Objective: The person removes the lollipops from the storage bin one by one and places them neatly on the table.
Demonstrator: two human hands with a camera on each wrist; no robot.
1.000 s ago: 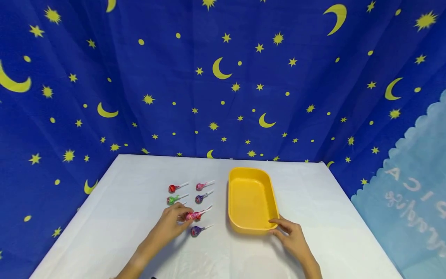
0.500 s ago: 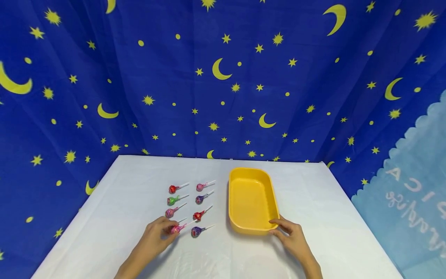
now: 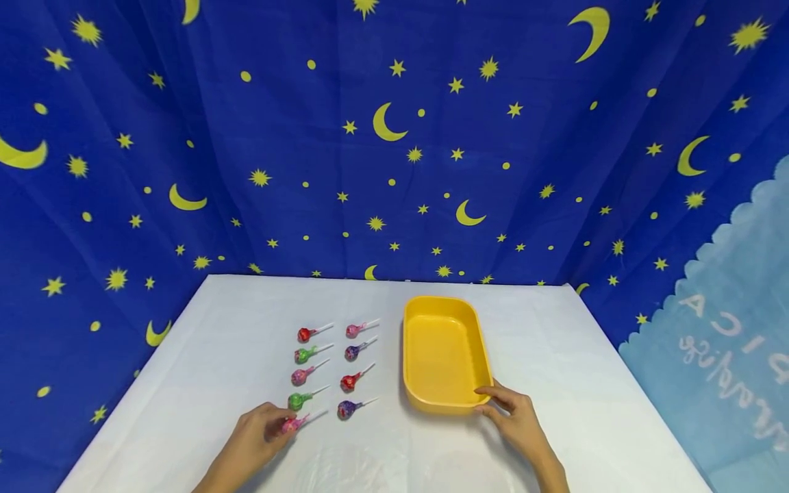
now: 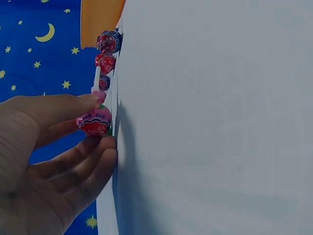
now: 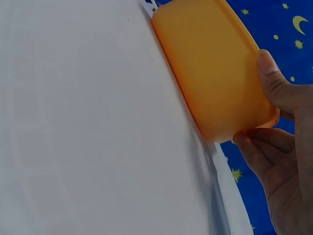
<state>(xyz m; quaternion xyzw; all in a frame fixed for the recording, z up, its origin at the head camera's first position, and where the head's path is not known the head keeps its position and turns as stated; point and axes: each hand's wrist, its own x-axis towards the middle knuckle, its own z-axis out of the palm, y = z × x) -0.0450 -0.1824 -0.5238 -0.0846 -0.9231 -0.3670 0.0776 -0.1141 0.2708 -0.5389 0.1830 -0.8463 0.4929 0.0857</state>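
In the head view my left hand [image 3: 254,437] pinches a pink lollipop [image 3: 292,424] by its wrapped head, its white stick pointing right. The left wrist view shows this pink and red lollipop [image 4: 95,122] between thumb and fingers. Just beyond it lies a green lollipop [image 3: 298,400], with a pink lollipop [image 3: 301,376] above, then another green one and a red one in the same column. My right hand [image 3: 516,419] grips the near right corner of a yellow tray [image 3: 407,363]; the right wrist view shows thumb and fingers at the tray's wall [image 5: 210,73].
A second column of lollipops stands between the first and the tray: a pink one [image 3: 353,330], a purple one [image 3: 352,352], a red one [image 3: 349,381] and a purple one [image 3: 347,409]. A white cloth covers the table [image 3: 555,342]; a blue starry curtain [image 3: 320,137] hangs behind.
My left hand has carried the pink lollipop toward the near left, down past the left column, uncovering a pink and a green lollipop. My right hand and the tray have stayed put.
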